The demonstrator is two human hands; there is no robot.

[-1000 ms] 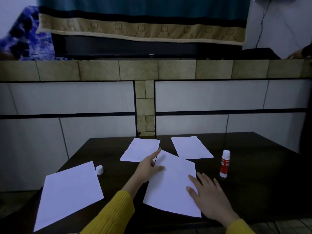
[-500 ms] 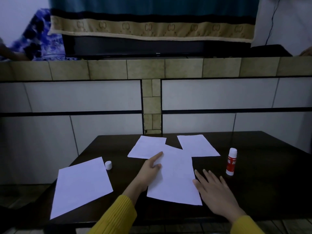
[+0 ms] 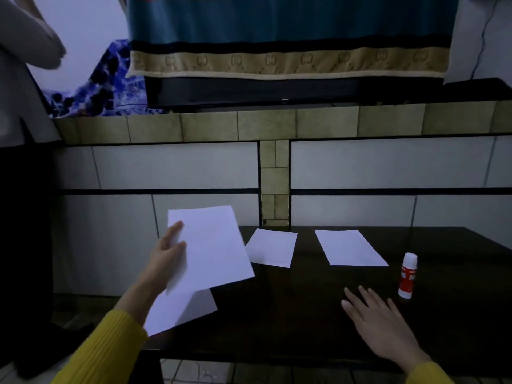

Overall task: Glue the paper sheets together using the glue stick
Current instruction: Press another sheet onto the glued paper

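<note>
My left hand [image 3: 166,256] holds a white paper sheet [image 3: 213,248] up in the air at the table's left end, fingers lying on its top face. Beneath it a second large sheet [image 3: 182,309] lies on the dark table [image 3: 291,314], partly covered. Two smaller sheets [image 3: 273,248] [image 3: 349,248] lie flat at the back. The red and white glue stick [image 3: 407,275] stands upright at the right. My right hand [image 3: 379,325] hovers low over the table with fingers spread, left of and nearer than the glue stick, holding nothing. The glue cap is not visible.
A tiled wall ledge [image 3: 277,123] runs behind the table, with a draped cloth [image 3: 288,62] above it. Another person [image 3: 22,106] stands at the far left beside the table. The near table edge crosses the bottom of the view.
My left hand picked the middle sheet off the table and carried it left, above the left sheet. My right hand came off that sheet. The camera turned left.
</note>
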